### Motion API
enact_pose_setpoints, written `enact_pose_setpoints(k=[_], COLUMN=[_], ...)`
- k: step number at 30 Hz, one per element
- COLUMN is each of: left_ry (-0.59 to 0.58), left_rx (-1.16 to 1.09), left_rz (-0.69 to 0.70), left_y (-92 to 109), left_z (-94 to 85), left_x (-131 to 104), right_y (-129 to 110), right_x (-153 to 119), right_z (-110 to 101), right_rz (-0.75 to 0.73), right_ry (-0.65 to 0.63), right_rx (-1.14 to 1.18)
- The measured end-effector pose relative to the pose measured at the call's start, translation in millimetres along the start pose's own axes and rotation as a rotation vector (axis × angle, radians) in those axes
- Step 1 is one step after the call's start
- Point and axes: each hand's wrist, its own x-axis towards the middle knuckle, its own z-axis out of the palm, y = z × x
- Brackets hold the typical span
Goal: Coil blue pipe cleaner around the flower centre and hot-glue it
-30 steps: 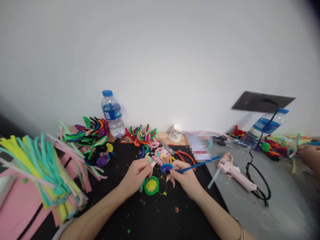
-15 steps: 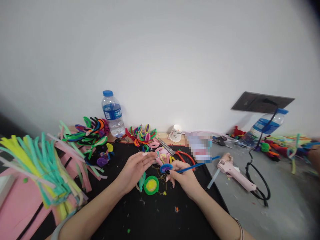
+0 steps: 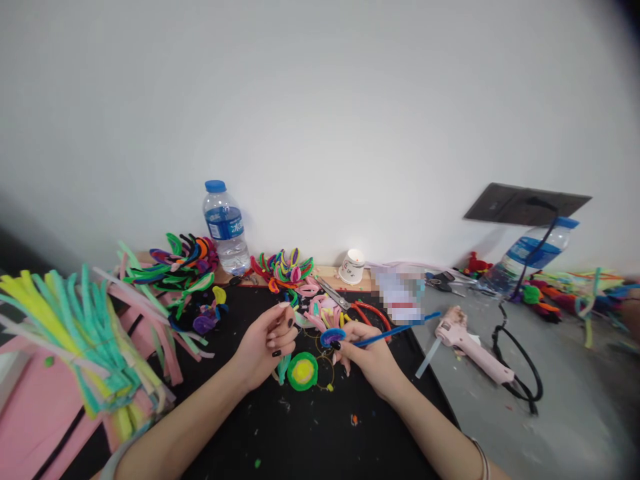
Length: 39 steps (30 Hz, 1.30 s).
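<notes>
Pinched in my right hand (image 3: pixel 367 353) is a blue-and-purple coil (image 3: pixel 332 338), its long blue tail (image 3: pixel 405 328) reaching out to the right. My left hand (image 3: pixel 270 343) hovers left of the coil, fingers curled in with the fingertips near the thumb; whether something small is between them cannot be made out. Just below and between the hands, a green disc with a yellow centre (image 3: pixel 303 371) lies on the black mat (image 3: pixel 300 440). Pink and yellow loops (image 3: pixel 325 313) lie behind the coil, and a teal loop (image 3: pixel 284 367) sits beside my left hand.
Pipe-cleaner bundles (image 3: pixel 95 340) fill the left side. A water bottle (image 3: pixel 226 230), scissors (image 3: pixel 333 293), red-handled pliers (image 3: pixel 373 313) and a paper cup (image 3: pixel 352 266) are at the back. A pink glue gun (image 3: pixel 473 347) with a black cord lies right of the mat.
My left hand has drawn back slightly to the left from the coil, and its stretched fingers have curled inward. My right hand has barely moved and keeps hold of the coil.
</notes>
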Motion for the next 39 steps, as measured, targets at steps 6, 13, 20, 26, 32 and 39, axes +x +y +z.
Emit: enact_pose_setpoints(k=[6, 13, 20, 26, 32, 39], left_ry=[0.067, 0.078, 0.097, 0.026, 0.034, 0.008], left_rx=[0.608, 1.064, 0.511, 0.075, -0.083, 0.459], left_rz=[0.216, 0.376, 0.28, 0.142, 0.047, 0.156], left_y=[-4.6, -5.9, -6.6, -1.8, 3.6, -3.7], left_z=[-0.9, 1.1, 5.5, 4.5, 4.2, 1.2], left_x=[-1.1, -1.6, 1.1, 0.9, 0.8, -1.4], right_y=[-1.1, -0.4, -0.7, -0.9, 0.0, -0.4], right_x=[0.8, 0.8, 0.2, 0.5, 0.3, 0.2], right_z=[-0.5, -0.9, 0.7, 0.2, -0.2, 1.0], right_rz=[0.009, 0.0, 0.013, 0.03, 0.031, 0.027], right_ry=[0.014, 0.008, 0.0, -0.005, -0.008, -0.007], right_rx=[-0.051, -0.045, -0.061, -0.05, -0.055, -0.048])
